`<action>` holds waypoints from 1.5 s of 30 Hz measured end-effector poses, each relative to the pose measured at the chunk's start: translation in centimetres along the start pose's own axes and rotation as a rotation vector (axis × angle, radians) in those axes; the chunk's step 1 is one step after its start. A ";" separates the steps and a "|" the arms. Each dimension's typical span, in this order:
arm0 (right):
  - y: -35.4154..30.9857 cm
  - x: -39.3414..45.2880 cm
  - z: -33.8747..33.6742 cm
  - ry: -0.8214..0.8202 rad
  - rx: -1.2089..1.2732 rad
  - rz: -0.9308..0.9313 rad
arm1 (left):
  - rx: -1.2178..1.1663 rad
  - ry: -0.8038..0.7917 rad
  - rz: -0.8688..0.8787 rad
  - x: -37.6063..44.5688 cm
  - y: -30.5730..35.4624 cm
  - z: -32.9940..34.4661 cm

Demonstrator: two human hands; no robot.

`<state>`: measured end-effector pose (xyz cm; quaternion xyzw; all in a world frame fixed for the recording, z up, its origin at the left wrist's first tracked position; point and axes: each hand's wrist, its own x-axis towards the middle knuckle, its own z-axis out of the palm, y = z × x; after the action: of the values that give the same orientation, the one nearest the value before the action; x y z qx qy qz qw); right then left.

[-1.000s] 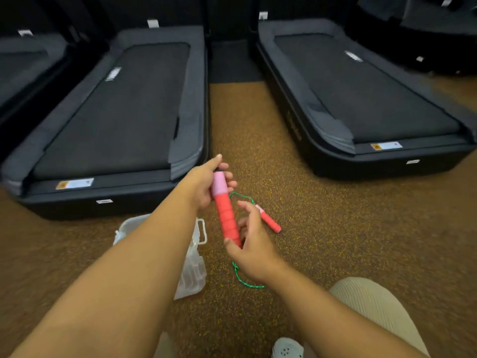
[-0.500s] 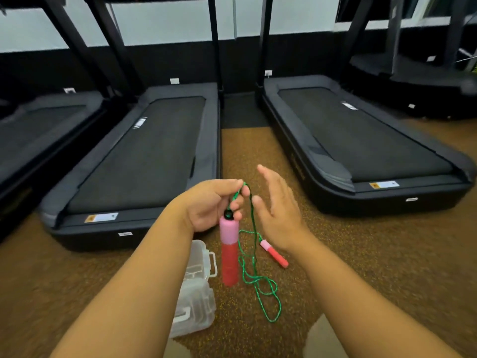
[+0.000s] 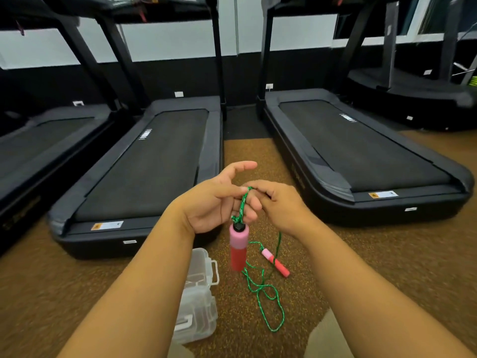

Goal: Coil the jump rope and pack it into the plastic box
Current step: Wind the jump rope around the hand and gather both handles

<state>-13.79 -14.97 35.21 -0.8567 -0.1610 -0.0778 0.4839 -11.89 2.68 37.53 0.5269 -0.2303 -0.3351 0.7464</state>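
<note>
The jump rope has a green cord [image 3: 268, 301] and pink-and-red foam handles. One handle [image 3: 238, 248] hangs upright from the cord just under my left hand [image 3: 214, 205]. That hand has the cord running across its curled lower fingers, while one finger points up. My right hand [image 3: 281, 205] pinches the cord at the top, touching the left fingers. From it the cord drops to loose loops on the floor. The second handle [image 3: 275, 262] lies on the floor. The clear plastic box [image 3: 198, 298] stands on the floor, partly hidden by my left forearm.
Black treadmills stand ahead: one to the left [image 3: 144, 161], one to the right [image 3: 361, 151], with a strip of brown speckled floor [image 3: 242, 151] between them. More machines stand at both sides. My knee in beige cloth [image 3: 320, 337] shows at the bottom.
The camera has tilted up. Both hands rose with the hanging handle. My right hand, open half a second ago, now pinches the cord at the left fingers.
</note>
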 end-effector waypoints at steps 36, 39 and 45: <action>-2.7 -3.1 0.2 -0.251 -0.300 -0.068 | -0.185 0.051 0.320 -1.8 1.1 1.9; -2.4 -3.6 0.3 -0.296 -0.454 -0.117 | -0.099 0.141 0.320 -2.1 1.4 1.3; -2.8 -3.8 0.2 -0.172 -0.610 -0.304 | 0.058 0.211 0.290 -2.3 1.4 1.4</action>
<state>-18.33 -14.28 36.25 -0.9314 -0.2963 -0.1212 0.1731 -14.05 3.77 39.34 0.5418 -0.2339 -0.1602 0.7913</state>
